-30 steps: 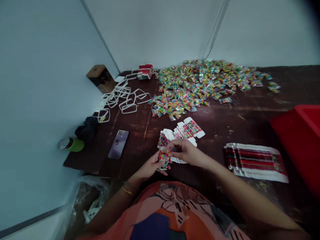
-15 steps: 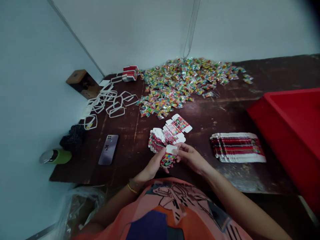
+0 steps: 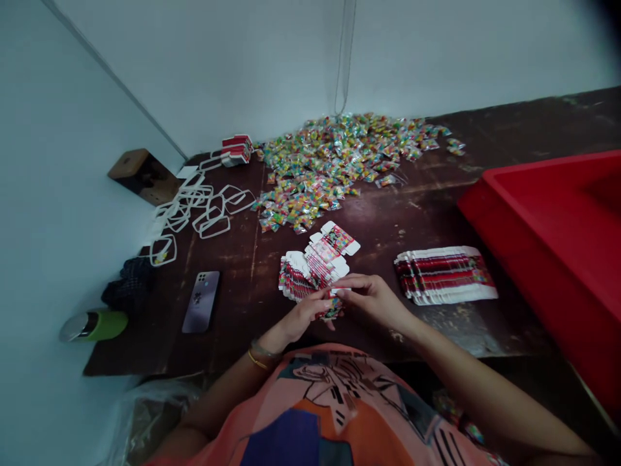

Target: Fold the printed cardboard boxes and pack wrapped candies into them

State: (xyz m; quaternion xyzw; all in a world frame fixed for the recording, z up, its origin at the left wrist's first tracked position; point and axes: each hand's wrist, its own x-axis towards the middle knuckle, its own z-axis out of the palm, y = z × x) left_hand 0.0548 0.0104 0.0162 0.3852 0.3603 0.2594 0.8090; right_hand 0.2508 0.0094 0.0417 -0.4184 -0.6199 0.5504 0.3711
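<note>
Between my hands, near the table's front edge, is a small printed cardboard box (image 3: 332, 309), red with many colours. My left hand (image 3: 305, 317) grips its left side, fingers partly behind it. My right hand (image 3: 372, 299) closes on the top and right side, thumb and fingers at the white flap. Just beyond lies a fanned pile of flat, unfolded printed cartons (image 3: 315, 262) with white flaps. A neat row of red and white flattened cartons (image 3: 446, 275) lies to the right of my right hand.
Many small candy packets (image 3: 330, 168) are heaped by the wall. A red bin (image 3: 543, 239) stands right. Left are white rubber bands (image 3: 213, 213), a phone (image 3: 200, 302), a green bottle (image 3: 109, 325), a wooden box (image 3: 145, 176), dark cloth (image 3: 127, 285) and stacked red boxes (image 3: 237, 149).
The white top flap stood up before; now it is folded down under my right fingers. My right hand has moved over the box top. The whole view has shifted slightly.
</note>
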